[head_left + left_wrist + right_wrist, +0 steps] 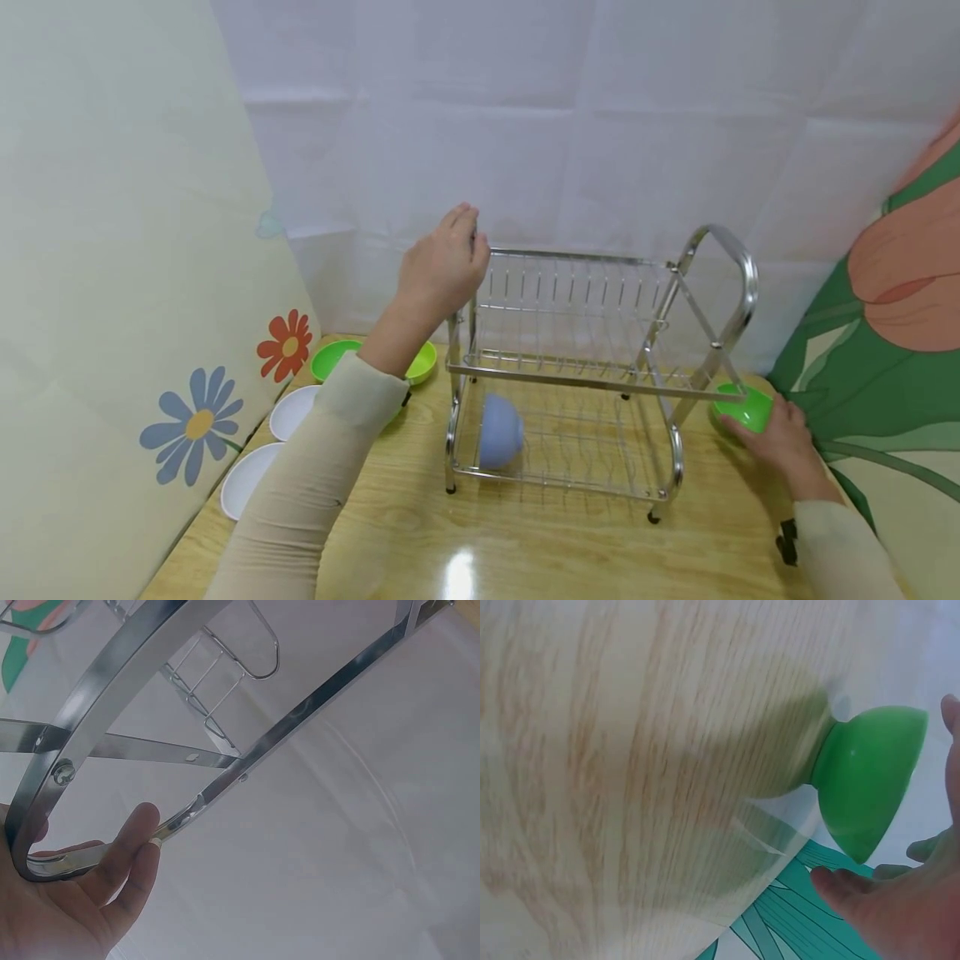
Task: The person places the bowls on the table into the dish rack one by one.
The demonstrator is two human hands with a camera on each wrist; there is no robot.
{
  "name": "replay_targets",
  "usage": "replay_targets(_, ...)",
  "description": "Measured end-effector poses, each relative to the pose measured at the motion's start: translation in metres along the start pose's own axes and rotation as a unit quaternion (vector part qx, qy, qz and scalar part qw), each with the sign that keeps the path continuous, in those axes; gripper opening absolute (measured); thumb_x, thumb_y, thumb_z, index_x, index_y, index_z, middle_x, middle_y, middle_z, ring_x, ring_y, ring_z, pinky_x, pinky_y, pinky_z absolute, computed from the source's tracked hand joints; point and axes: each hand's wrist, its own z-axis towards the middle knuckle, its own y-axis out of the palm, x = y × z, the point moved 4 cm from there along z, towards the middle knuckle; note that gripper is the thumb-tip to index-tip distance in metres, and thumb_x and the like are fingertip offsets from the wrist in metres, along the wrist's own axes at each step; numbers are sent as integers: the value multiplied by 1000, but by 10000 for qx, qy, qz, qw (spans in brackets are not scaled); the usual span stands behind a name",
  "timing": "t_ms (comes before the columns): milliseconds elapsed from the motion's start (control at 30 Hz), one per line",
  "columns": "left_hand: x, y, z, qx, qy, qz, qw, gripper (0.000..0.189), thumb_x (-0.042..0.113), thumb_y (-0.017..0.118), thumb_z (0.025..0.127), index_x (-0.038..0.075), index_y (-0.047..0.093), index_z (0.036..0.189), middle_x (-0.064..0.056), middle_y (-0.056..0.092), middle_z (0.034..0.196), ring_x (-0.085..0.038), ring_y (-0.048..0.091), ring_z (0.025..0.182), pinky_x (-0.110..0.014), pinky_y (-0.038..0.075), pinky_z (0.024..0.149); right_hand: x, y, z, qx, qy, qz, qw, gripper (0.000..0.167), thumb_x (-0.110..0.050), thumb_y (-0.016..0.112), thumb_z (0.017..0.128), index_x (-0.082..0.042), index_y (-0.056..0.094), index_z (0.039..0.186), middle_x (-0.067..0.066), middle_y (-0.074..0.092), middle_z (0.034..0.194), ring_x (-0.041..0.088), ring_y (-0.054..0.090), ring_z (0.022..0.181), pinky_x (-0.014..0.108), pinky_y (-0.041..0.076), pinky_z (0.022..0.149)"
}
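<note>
Starting at the left, I've got a blue flower (pixel 198 425) and a red flower (pixel 288 346) on the pale wall, and right below them a near white bowl (pixel 243 483) and a far white bowl (pixel 292 412) along the counter (pixel 525 542). Behind those, at the far left, sits the back green bowl (pixel 332 358), with a yellow-green bowl (pixel 424 364) just right of it, partly hidden by the sleeved arm.

Here's the left hand (pixel 442 262), up high, and I see its fingers curled round the bent metal bar at the left end of the dish rack (pixel 540 377). The two-tier rack stands mid-counter, and down on its lower tier, at the left, a blue bowl (pixel 501 432) rests tipped on its side, mouth to the left.

Over to the right, past the rack, the right green bowl (pixel 742 408) stands upright on the counter. The right hand (pixel 783 437) is at its right side, thumb and fingers spread about the rim; I can't tell whether any fingertip touches. Furthest right, I have a painted pink bloom (pixel 911 275) on green leaves.
</note>
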Motion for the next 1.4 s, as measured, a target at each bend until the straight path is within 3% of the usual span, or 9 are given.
replay_targets(200, 1, 1, 1, 47, -17, -52, 10000, 53, 34, 34, 106, 12, 38, 154, -3, 34, 163, -35, 58, 128, -40, 59, 72, 6, 7, 7, -353, 134, 49, 9993, 120, -64, 51, 94, 18, -19, 147, 56, -4, 143, 74, 18, 121, 79, 32, 96)
replay_targets(600, 6, 6, 3, 33, 4, -55, 10000, 53, 35, 33, 106, 12, 38, 154, -2, 35, 162, -36, 57, 129, -43, 59, 76, 17, 12, 8, -549, 341, -118, 9978, 124, -69, 47, 93, 23, -19, 144, 55, -9, 143, 75, 13, 122, 78, 32, 96)
replay_targets(800, 5, 4, 3, 75, -28, -57, 10000, 53, 36, 33, 106, 14, 38, 154, -2, 34, 163, -35, 58, 128, -41, 60, 75, 12, 10, 8, -397, 466, -82, 9981, 123, -67, 49, 92, 26, -15, 142, 56, 0, 138, 72, 18, 119, 76, 36, 93)
replay_targets(1133, 4, 3, 2, 145, -1, -116, 9998, 52, 34, 35, 106, 13, 40, 153, -3, 35, 162, -34, 60, 126, -39, 59, 71, 14, 14, 9, -358, 685, -29, 9970, 122, -64, 50, 92, 26, -16, 142, 56, -3, 138, 72, 17, 122, 74, 35, 97)
replay_targets(1400, 4, 3, 2, 125, 37, -112, 9999, 53, 34, 34, 106, 12, 39, 154, -3, 35, 162, -34, 61, 124, -39, 58, 72, 19, 14, 7, -54, 729, 10, 9973, 121, -62, 54, 91, 26, -10, 143, 54, 5, 137, 67, 24, 118, 73, 37, 96)
